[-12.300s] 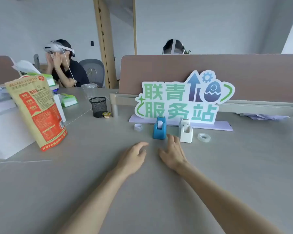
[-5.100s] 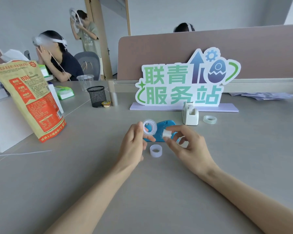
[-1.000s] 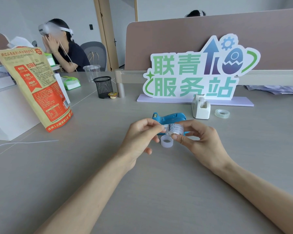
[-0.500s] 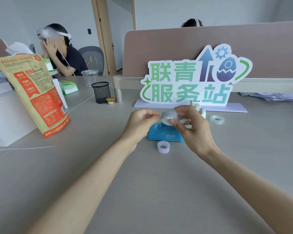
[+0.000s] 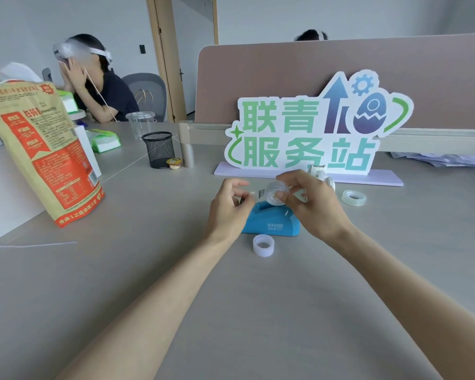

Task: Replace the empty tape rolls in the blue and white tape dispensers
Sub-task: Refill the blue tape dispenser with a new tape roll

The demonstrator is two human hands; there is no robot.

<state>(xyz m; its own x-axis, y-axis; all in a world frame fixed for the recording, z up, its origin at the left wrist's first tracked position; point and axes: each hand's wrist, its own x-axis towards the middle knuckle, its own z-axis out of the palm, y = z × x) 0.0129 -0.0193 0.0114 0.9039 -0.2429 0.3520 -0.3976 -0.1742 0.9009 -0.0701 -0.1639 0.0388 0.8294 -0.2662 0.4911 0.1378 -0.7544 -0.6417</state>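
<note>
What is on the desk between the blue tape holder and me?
In the head view, only a small empty tape core stands on the desk, just in front of the blue dispenser.

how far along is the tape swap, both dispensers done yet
Not yet. Done, it seems: an empty core lies on the desk in front of the blue dispenser. In hand: the right hand holds a tape roll just above that dispenser, while the left hand seems to pinch its loose end. Left: seating it, then the white dispenser; a spare roll waits nearby.
</note>
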